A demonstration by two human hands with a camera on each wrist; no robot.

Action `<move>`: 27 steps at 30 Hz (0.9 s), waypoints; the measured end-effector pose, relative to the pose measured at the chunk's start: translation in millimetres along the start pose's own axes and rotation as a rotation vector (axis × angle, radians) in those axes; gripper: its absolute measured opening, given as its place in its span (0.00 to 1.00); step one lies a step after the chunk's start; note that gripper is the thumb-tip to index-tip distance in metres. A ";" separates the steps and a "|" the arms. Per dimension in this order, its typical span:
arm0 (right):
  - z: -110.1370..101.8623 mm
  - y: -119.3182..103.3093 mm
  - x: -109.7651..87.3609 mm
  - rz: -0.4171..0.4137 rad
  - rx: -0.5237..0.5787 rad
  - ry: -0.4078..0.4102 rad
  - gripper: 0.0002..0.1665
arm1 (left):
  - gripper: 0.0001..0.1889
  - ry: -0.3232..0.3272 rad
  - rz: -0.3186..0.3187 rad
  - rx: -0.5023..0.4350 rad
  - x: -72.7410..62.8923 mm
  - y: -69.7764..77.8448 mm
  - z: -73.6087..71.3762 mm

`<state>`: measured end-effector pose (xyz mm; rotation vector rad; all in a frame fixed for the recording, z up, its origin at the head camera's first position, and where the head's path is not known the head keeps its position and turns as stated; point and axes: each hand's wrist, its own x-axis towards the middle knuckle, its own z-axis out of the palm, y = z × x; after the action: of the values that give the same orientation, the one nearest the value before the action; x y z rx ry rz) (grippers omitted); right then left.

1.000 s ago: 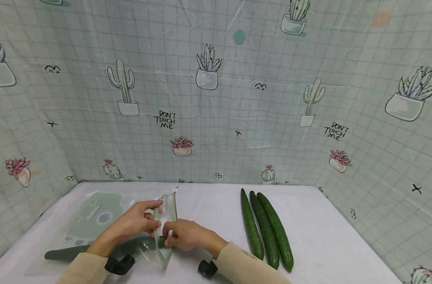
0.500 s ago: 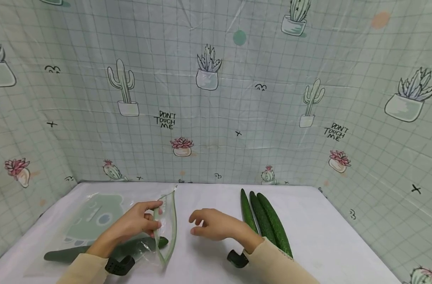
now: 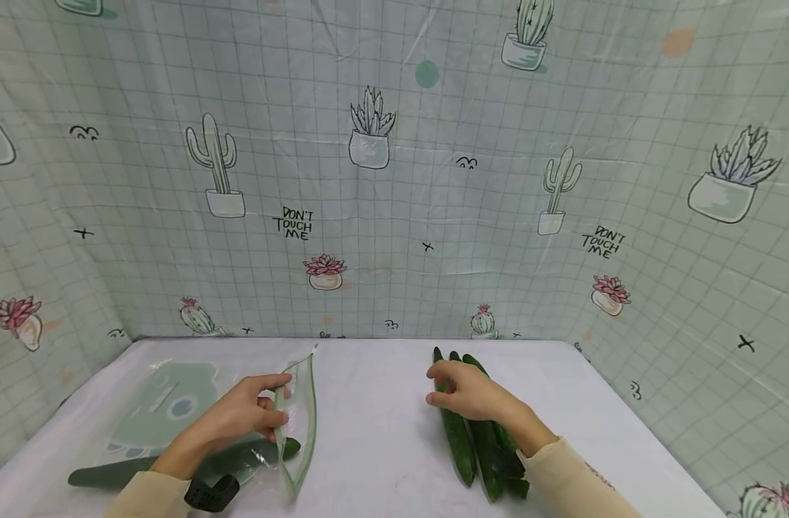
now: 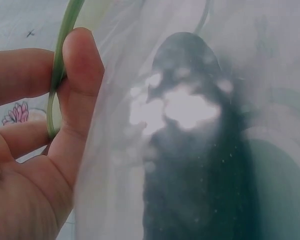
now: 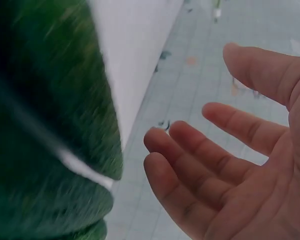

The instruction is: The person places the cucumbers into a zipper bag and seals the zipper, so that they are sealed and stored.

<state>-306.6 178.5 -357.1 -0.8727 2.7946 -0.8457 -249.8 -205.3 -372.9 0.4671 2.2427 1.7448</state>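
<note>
My left hand (image 3: 248, 410) pinches the green-edged mouth of a clear zip bag (image 3: 297, 424) between thumb and fingers, keeping the mouth spread. Inside the bag lies a cucumber (image 3: 232, 460), its tip close to the opening; the left wrist view shows this cucumber (image 4: 195, 170) through the plastic. Over on the right, three cucumbers (image 3: 458, 439) lie side by side, partly covered by my right hand (image 3: 472, 392), which hovers above them. In the right wrist view the right hand (image 5: 225, 165) has loosely bent, spread fingers and nothing in its grasp, with the cucumbers (image 5: 50, 100) beside it.
A white table (image 3: 368, 432) carries everything. The bag's printed green pattern (image 3: 168, 403) spreads flat over the left side. Behind the table hangs a checked curtain (image 3: 394, 201) with cactus drawings.
My right hand has left the bag's mouth and moved right, ending over the three cucumbers. My left hand keeps its hold on the bag, and the view has shifted slightly.
</note>
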 end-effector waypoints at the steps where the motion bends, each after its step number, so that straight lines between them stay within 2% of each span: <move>1: -0.3 3.0 -0.8 0.010 -0.002 0.008 0.22 | 0.40 -0.001 0.001 0.000 -0.2 -0.2 -0.1; 6: 0.6 11.8 -3.1 0.045 -0.071 0.031 0.25 | 0.40 0.001 -0.001 0.000 -1.0 -0.8 -0.3; 12: 4.8 18.0 -3.6 0.097 -0.167 0.017 0.30 | 0.40 -0.002 -0.003 -0.002 -1.2 -1.4 0.3; 19: 6.8 18.3 0.5 0.084 -0.231 -0.030 0.32 | 0.40 -0.006 0.006 0.001 -1.3 -0.9 -0.8; 23: 6.7 18.7 2.1 0.057 -0.230 -0.052 0.33 | 0.40 -0.005 0.004 0.002 -1.2 -0.3 -0.6; 27: 5.4 23.4 2.3 0.004 -0.147 -0.052 0.34 | 0.40 -0.006 0.006 0.001 -0.8 -0.1 -0.2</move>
<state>-318.9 190.6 -374.0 -0.8953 2.8409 -0.6137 -249.2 -205.7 -372.9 0.4793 2.2405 1.7429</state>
